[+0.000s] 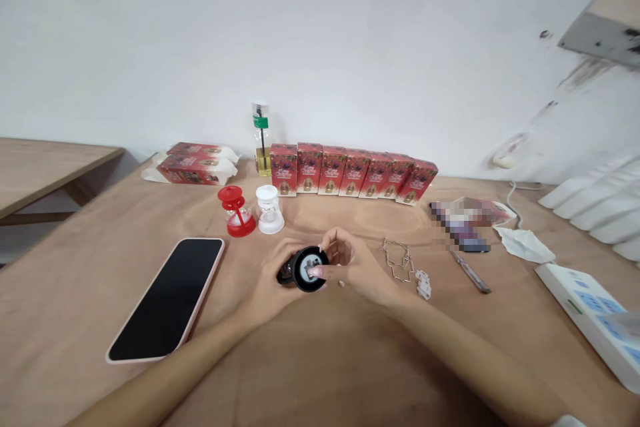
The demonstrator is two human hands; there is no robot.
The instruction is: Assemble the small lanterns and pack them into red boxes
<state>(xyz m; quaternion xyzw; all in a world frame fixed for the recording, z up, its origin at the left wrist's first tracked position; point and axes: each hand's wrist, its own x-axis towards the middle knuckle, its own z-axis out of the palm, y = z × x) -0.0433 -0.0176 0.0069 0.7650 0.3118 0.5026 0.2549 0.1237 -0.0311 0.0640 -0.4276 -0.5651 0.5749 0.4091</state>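
A small black lantern lies tipped in my left hand, its round base turned toward me. My left fingers wrap around its body. The thumb of my right hand presses on a small part inside the pale disc set in the base, while the other right fingers curl by the rim. What that part is, I cannot make out. Beyond my hands stand a red lantern and a white lantern, both upright. Right of my hand lie bent wire pieces and small white plastic parts.
Several red boxes line the back, beside a bottle of yellow liquid. Two boxes lie at the back left. A phone rests at left. At right are a screwdriver, a white paper and a power strip.
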